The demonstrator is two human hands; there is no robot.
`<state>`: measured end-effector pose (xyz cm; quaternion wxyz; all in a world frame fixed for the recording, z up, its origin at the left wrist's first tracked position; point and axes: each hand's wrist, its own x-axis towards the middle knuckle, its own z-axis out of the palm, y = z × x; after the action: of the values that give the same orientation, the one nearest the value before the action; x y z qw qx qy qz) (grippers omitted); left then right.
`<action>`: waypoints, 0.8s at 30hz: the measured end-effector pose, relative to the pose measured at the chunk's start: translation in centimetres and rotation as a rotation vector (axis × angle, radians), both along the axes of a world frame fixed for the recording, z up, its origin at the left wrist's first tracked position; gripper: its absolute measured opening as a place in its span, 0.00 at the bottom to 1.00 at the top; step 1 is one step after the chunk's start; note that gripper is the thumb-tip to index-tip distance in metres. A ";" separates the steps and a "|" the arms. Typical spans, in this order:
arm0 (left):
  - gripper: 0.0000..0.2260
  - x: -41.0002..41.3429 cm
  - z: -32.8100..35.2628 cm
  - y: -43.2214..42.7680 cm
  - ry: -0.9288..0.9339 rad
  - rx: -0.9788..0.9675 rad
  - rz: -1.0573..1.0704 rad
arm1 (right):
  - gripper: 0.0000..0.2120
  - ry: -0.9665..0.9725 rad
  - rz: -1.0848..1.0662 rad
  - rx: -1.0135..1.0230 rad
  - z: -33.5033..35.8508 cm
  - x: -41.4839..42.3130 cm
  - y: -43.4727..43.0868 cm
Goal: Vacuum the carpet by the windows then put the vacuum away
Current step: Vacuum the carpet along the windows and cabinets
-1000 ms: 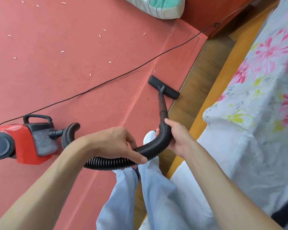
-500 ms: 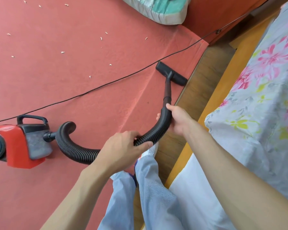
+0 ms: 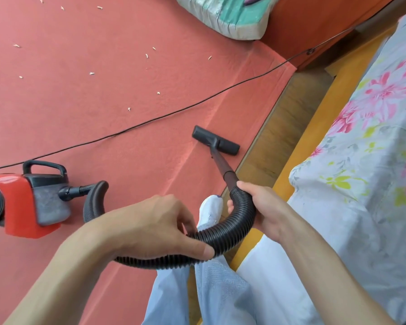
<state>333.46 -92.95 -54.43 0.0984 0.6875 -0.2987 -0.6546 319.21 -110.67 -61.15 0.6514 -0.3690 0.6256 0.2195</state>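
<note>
A red and grey canister vacuum (image 3: 26, 205) sits on the red carpet (image 3: 80, 90) at the left edge. Its black ribbed hose (image 3: 234, 233) loops from the canister to a thin wand ending in a flat black nozzle (image 3: 216, 143) lying on the carpet near its right border. My left hand (image 3: 159, 228) grips the hose at its lowest bend. My right hand (image 3: 263, 207) grips the hose where it meets the wand. Several small white scraps (image 3: 129, 109) lie scattered on the carpet beyond the cord.
The black power cord (image 3: 150, 119) runs diagonally across the carpet toward the upper right. A bed with a floral sheet (image 3: 361, 160) and orange frame fills the right. A strip of wooden floor (image 3: 279, 137) separates them. A cushion (image 3: 225, 15) lies at the top. My legs stand below.
The nozzle was pushed out toward the cord and the carpet's corner, then drawn back toward me along the carpet's right border. Both hands kept their grip on the hose.
</note>
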 end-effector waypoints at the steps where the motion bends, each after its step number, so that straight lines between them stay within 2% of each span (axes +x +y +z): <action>1: 0.20 -0.2 0.0 0.1 0.011 -0.001 0.000 | 0.12 -0.002 0.018 -0.005 0.0 0.2 -0.1; 7: 0.16 0.1 -0.2 0.0 0.088 -0.033 0.111 | 0.17 -0.023 0.263 -0.147 -0.6 2.9 -2.1; 11: 0.13 0.4 -0.3 -0.3 0.144 -0.036 0.110 | 0.19 -0.007 0.309 -0.158 -1.3 2.8 -2.3; 17: 0.19 -0.9 1.3 0.7 0.057 0.000 -0.031 | 0.17 0.046 0.200 -0.112 0.2 -0.5 0.3; 21: 0.16 0.1 4.4 3.0 0.084 0.023 -0.047 | 0.15 0.043 0.123 -0.076 2.8 -1.1 2.9; 24: 0.14 0.2 5.2 4.9 0.024 0.039 -0.098 | 0.13 0.048 0.077 -0.047 3.6 -0.5 5.6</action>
<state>333.62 -88.01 -49.19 0.0566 0.6657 -0.3181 -0.6726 318.67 -105.10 -57.57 0.6182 -0.4027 0.6315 0.2386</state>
